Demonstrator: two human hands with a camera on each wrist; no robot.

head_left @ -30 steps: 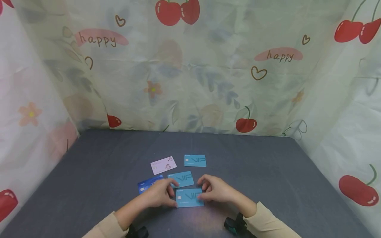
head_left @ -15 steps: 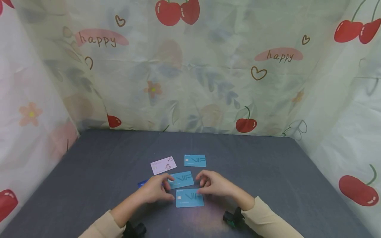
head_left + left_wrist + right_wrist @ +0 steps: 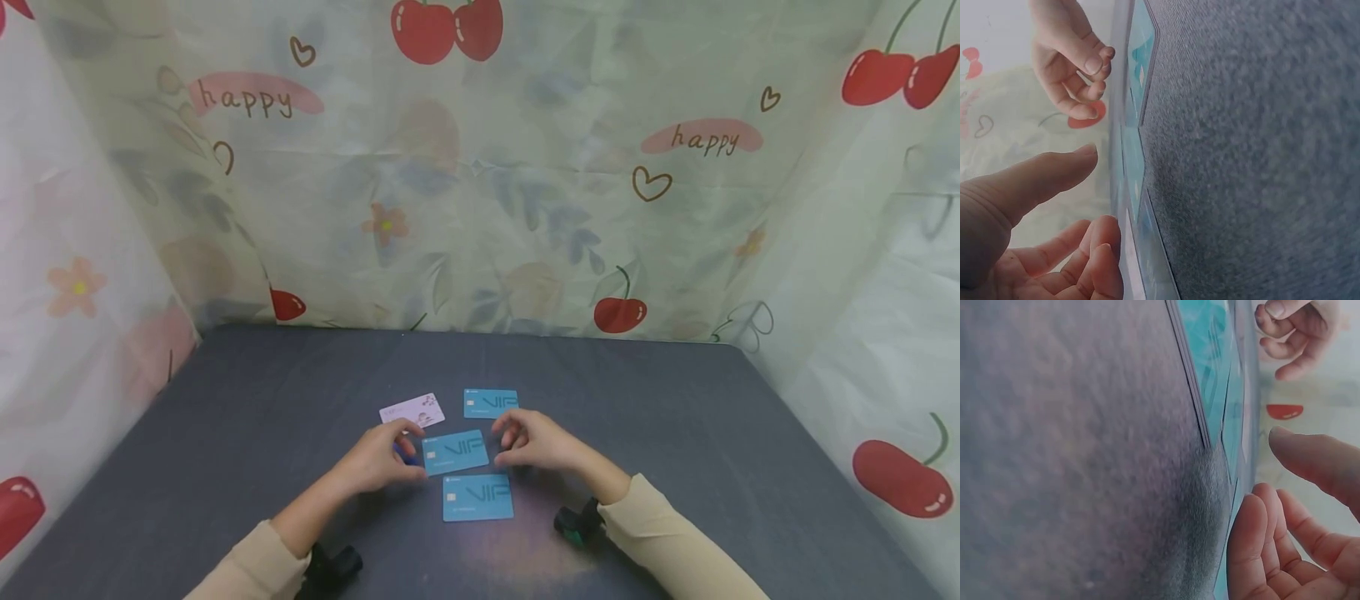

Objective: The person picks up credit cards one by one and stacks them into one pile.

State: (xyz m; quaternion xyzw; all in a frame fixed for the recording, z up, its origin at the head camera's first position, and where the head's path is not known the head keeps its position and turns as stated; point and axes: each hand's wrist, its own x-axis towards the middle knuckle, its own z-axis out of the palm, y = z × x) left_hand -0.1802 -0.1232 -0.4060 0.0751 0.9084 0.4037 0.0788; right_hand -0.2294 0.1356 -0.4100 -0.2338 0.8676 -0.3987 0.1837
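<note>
My left hand point(image 3: 382, 457) hovers at the left end of a light blue VIP card point(image 3: 456, 454), fingers loosely bent and thumb apart. At its other end is my right hand point(image 3: 543, 442), also loosely bent, with nothing in its grasp. Both wrist views show a gap between thumb and fingers. Closer to me lies another light blue VIP card point(image 3: 477, 500); its edge looks layered in the right wrist view point(image 3: 1200, 369). A third VIP card point(image 3: 483, 402) lies farther back. Left of it is a pink card point(image 3: 416, 408), partly covered by my left fingers. A dark blue card point(image 3: 405, 455) is mostly hidden behind that hand.
All the cards lie flat on a dark grey cloth-covered table point(image 3: 637, 392). A patterned curtain point(image 3: 480, 250) closes off the back and both sides. Black devices point(image 3: 577, 523) are strapped at both wrists.
Both hands have left the nearest VIP card and moved away from me to the middle one. The left hand also shifted left, covering most of the dark blue card. The cards have stayed put.
</note>
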